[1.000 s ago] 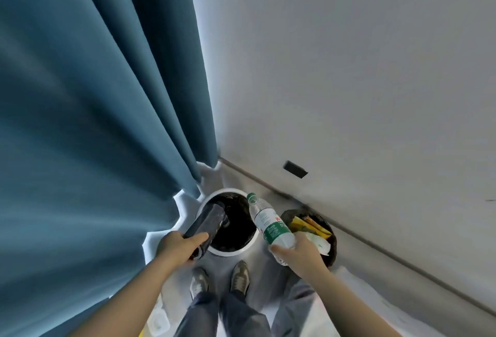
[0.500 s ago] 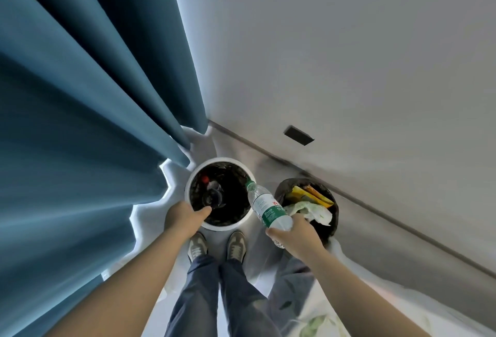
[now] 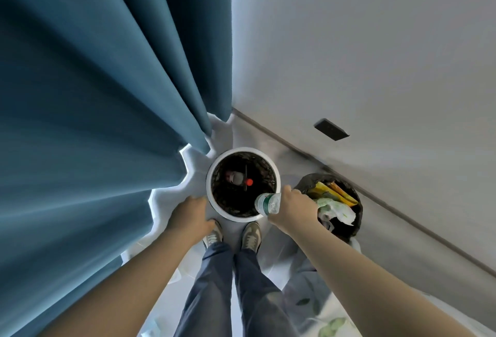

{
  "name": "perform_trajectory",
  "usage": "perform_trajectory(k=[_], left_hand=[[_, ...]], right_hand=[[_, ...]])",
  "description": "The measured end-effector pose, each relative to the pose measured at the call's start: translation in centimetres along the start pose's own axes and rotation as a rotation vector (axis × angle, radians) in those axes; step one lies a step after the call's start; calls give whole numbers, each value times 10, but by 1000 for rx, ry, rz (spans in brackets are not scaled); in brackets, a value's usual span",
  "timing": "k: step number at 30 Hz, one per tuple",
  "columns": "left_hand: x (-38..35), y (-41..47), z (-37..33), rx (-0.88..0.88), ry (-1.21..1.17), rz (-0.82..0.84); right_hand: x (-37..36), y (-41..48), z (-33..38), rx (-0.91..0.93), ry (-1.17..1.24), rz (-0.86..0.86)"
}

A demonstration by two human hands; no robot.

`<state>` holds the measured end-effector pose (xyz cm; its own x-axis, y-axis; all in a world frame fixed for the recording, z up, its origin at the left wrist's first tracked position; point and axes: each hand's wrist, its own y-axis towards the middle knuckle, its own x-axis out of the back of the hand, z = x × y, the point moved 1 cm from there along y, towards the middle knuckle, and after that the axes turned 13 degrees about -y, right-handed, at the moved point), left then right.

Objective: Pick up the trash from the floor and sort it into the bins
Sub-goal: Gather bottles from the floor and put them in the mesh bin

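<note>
The clear plastic bottle with a green label (image 3: 267, 204) sits in the grip of the right hand (image 3: 294, 209), fingers wrapped round one end. Its other end juts leftward over the near right rim of the white bin (image 3: 210, 186). Its long axis runs roughly level, left to right, across that rim; which end leads is too blurred to tell. So the opening lies just left of and below the right hand, and only a short push and a release seem needed for it to drop in. A red-capped bottle (image 3: 237, 177) already lies at the bottom of that bin, which suggests this is the right one for plastics. The left hand (image 3: 192, 214) hangs loose and holds nothing, just beside the bin's near left rim and clear of the opening. Just to the right of the right hand stands the black bin (image 3: 308, 179) with crumpled paper (image 3: 335, 209) and yellow wrappers (image 3: 330, 193) inside. A release too far right could land there. The blue curtain (image 3: 107, 122) crowds the left side and the wall (image 3: 375, 41) closes the back.
</note>
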<state>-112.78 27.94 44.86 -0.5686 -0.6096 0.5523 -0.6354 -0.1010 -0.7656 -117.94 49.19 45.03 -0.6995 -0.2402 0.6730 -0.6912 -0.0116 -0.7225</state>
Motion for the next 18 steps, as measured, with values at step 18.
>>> perform_trajectory(k=[18], left_hand=[[67,-55,26,-78,12,-59]], right_hand=[[60,-45,55,204,-147,-139]])
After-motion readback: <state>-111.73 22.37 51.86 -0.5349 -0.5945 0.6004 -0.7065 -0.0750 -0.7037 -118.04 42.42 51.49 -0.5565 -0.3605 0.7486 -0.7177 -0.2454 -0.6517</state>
